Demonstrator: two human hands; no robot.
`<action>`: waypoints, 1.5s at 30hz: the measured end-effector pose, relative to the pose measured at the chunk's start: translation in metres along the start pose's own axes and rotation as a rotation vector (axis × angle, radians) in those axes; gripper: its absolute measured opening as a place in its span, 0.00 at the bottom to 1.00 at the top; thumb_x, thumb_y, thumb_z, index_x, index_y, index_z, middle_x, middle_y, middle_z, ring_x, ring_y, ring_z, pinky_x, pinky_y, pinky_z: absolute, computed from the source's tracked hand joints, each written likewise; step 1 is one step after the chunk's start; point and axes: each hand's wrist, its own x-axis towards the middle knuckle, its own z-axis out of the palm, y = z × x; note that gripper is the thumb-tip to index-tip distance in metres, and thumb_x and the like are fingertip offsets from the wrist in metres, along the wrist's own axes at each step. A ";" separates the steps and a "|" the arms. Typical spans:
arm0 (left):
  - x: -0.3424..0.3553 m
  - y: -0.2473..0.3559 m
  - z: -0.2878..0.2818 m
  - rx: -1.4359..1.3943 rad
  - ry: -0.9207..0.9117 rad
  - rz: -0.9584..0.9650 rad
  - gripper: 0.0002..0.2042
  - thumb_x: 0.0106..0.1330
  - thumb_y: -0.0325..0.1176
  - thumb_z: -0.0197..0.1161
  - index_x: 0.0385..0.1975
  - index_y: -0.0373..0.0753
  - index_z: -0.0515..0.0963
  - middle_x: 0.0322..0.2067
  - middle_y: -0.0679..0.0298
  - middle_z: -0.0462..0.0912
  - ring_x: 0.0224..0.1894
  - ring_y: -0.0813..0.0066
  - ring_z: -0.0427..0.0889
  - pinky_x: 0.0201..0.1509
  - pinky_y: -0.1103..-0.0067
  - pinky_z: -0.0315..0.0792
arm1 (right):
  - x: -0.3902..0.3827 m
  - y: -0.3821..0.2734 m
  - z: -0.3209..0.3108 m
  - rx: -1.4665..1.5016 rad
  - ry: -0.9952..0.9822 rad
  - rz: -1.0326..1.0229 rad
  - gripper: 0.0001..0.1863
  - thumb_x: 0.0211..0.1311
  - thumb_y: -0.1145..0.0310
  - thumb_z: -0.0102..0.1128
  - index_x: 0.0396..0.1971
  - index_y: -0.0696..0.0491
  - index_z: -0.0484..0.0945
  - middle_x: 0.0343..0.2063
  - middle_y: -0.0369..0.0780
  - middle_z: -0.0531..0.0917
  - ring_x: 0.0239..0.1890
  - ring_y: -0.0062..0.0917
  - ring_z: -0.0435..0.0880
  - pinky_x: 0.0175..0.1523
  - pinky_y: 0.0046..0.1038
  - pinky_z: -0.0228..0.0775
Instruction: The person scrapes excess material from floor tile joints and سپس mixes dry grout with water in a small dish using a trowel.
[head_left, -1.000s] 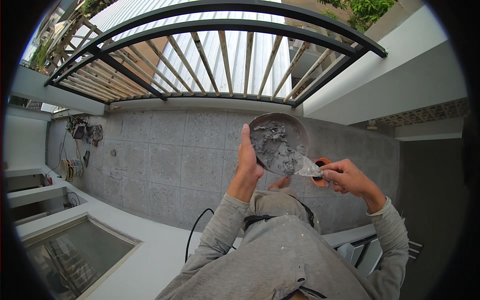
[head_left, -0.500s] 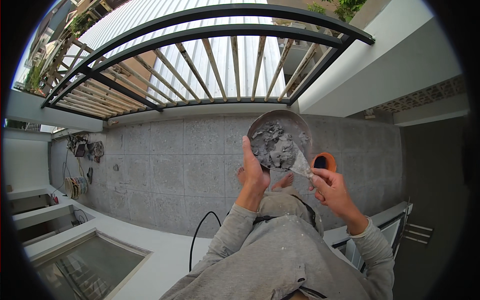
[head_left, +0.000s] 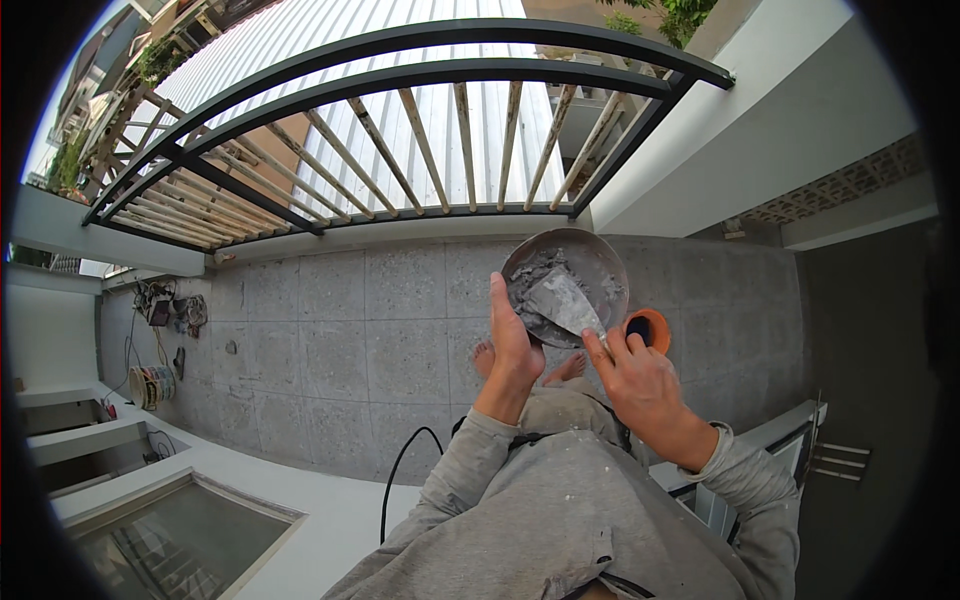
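Observation:
My left hand (head_left: 513, 340) grips a round metal bowl (head_left: 607, 262) by its left rim, thumb up along the side. Lumpy wet grey mortar (head_left: 538, 278) lies in the bowl, heaped toward the left, while the right side shows mostly bare, smeared metal. In my right hand (head_left: 640, 385) is a putty knife (head_left: 566, 303), its fingers closed round the handle. The mortar-smeared blade lies inside the bowl against the mortar. Beyond my right fingers, an orange bucket (head_left: 655, 330) with something dark inside stands on the floor, partly covered by the hand.
A dark metal railing (head_left: 440, 70) with rusty bars runs along the far edge. Grey tiles (head_left: 330, 350) pave the floor under my bare feet. Cables and tools (head_left: 170, 305) and a paint bucket (head_left: 152, 386) lie at the left. A black cable (head_left: 390, 480) loops by my left arm.
The putty knife has moved left across the bowl, and the mortar is now pushed to the left side. My right hand has shifted left and turned over the handle. My left hand keeps its hold.

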 end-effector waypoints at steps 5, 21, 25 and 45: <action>0.006 -0.006 -0.014 -0.045 0.044 0.012 0.29 0.79 0.56 0.46 0.64 0.37 0.71 0.59 0.59 0.79 0.60 0.64 0.78 0.67 0.69 0.71 | -0.009 0.014 -0.029 0.108 -0.208 0.025 0.26 0.62 0.74 0.61 0.61 0.58 0.77 0.42 0.44 0.79 0.37 0.34 0.82 0.39 0.35 0.78; 0.017 0.015 -0.014 -0.005 -0.005 0.143 0.30 0.80 0.59 0.41 0.64 0.40 0.71 0.60 0.59 0.79 0.61 0.61 0.78 0.68 0.65 0.71 | 0.013 0.006 -0.019 0.285 -0.071 0.021 0.25 0.60 0.77 0.63 0.59 0.53 0.80 0.37 0.42 0.78 0.35 0.33 0.85 0.34 0.34 0.78; 0.016 0.031 -0.008 -0.040 -0.059 0.025 0.30 0.80 0.58 0.39 0.64 0.40 0.71 0.60 0.58 0.79 0.62 0.60 0.78 0.68 0.63 0.71 | 0.003 0.042 -0.010 0.484 -0.106 -0.071 0.24 0.63 0.77 0.61 0.60 0.50 0.80 0.41 0.43 0.81 0.38 0.35 0.85 0.38 0.34 0.78; 0.024 0.030 -0.001 -0.021 -0.074 -0.124 0.30 0.80 0.58 0.42 0.65 0.38 0.70 0.60 0.56 0.78 0.61 0.58 0.78 0.66 0.61 0.73 | -0.029 0.057 -0.033 0.472 -0.085 -0.159 0.26 0.60 0.80 0.60 0.59 0.47 0.81 0.39 0.43 0.84 0.34 0.35 0.86 0.36 0.32 0.79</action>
